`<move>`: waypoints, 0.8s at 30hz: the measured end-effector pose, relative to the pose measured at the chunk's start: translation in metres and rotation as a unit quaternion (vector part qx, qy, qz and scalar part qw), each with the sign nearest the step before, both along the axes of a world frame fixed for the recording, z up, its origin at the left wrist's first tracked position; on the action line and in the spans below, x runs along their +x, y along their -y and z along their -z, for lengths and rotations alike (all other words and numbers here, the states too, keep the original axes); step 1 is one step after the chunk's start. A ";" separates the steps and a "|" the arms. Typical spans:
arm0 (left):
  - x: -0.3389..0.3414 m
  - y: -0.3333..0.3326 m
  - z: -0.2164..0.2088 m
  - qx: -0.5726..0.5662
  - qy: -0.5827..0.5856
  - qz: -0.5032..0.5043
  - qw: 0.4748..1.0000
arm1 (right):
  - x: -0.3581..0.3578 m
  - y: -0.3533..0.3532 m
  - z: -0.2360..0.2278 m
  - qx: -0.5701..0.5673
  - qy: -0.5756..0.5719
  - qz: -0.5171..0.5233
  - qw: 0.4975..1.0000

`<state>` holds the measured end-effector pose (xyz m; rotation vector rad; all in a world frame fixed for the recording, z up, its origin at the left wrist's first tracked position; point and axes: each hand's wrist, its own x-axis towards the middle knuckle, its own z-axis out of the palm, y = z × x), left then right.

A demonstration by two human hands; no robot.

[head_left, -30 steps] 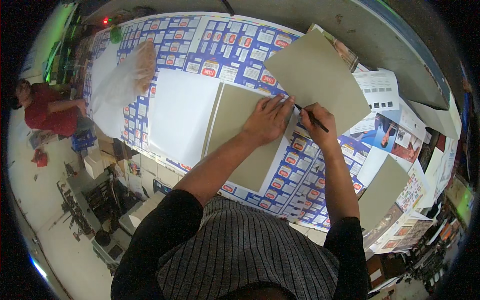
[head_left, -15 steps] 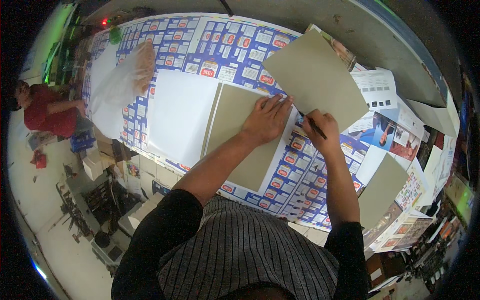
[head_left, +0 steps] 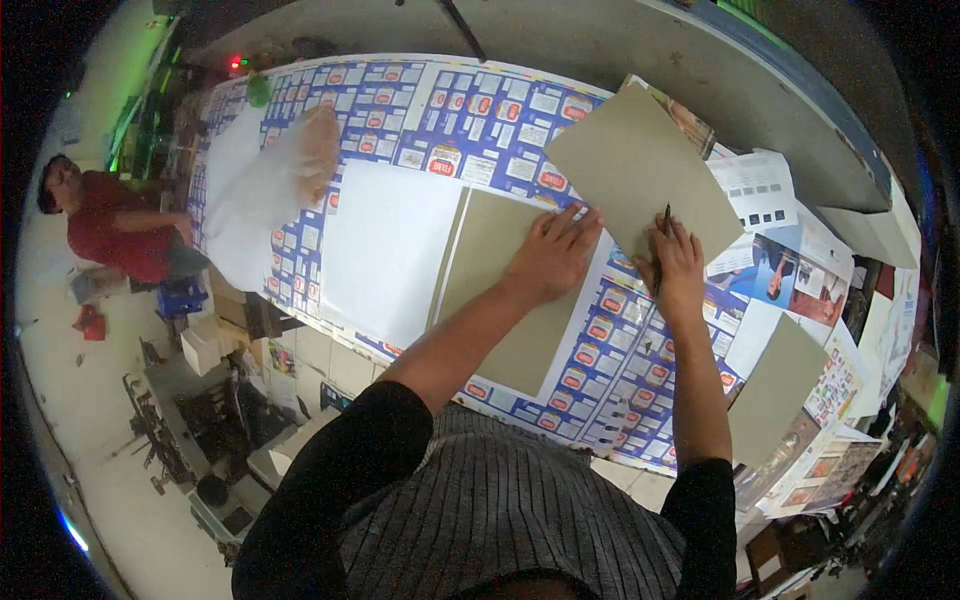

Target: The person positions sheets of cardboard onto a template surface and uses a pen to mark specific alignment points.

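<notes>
My left hand (head_left: 553, 255) lies flat, fingers slightly apart, across the upper right of a grey-brown board (head_left: 490, 340). That board rests on a large white sheet (head_left: 385, 240), with a narrow board strip (head_left: 449, 255) along its left side. Between the fingers of my right hand (head_left: 675, 268) is a dark pen (head_left: 667, 212), its slim end pointing away from me. The right hand is at the near edge of a loose grey-brown board (head_left: 645, 155), fingers over it. Part of the first board is hidden under my left hand and forearm.
Blue printed sheets (head_left: 470, 105) cover the table. A clear plastic bag (head_left: 250, 190) lies at the left, beyond which a person in a red shirt (head_left: 120, 225) stands. Printed papers (head_left: 755, 190) and another grey-brown board (head_left: 785, 390) are stacked on the right.
My right hand has moved right, from beside my left fingertips to the loose board's edge. The pen has swung from pointing left to pointing away. My left hand stays on the board.
</notes>
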<state>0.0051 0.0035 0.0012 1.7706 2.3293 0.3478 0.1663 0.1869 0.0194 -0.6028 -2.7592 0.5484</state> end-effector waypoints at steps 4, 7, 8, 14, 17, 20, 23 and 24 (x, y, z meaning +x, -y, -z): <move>-0.004 0.003 -0.002 -0.010 -0.008 -0.039 0.999 | -0.013 -0.004 0.013 0.003 0.026 0.020 0.999; -0.006 0.005 0.003 0.043 -0.023 -0.037 0.998 | -0.011 -0.009 0.016 -0.004 0.017 0.012 1.000; -0.006 0.004 0.005 0.063 -0.016 -0.035 0.997 | -0.010 -0.011 0.016 -0.002 0.018 0.015 1.000; -0.006 0.004 0.011 0.113 0.005 -0.031 0.993 | -0.007 -0.017 0.006 -0.012 -0.066 0.028 0.997; -0.007 0.007 0.013 0.131 0.009 -0.025 0.991 | 0.012 -0.008 -0.002 -0.099 -0.125 0.094 0.983; -0.007 0.009 0.020 0.132 0.010 -0.030 0.991 | 0.045 0.028 -0.015 -0.128 -0.108 0.168 0.972; -0.008 0.016 0.023 0.107 0.008 -0.037 0.994 | 0.083 0.083 -0.026 -0.098 -0.086 0.165 0.978; -0.009 0.014 0.022 0.089 0.010 -0.035 0.995 | 0.105 0.100 -0.017 -0.128 -0.066 0.189 0.971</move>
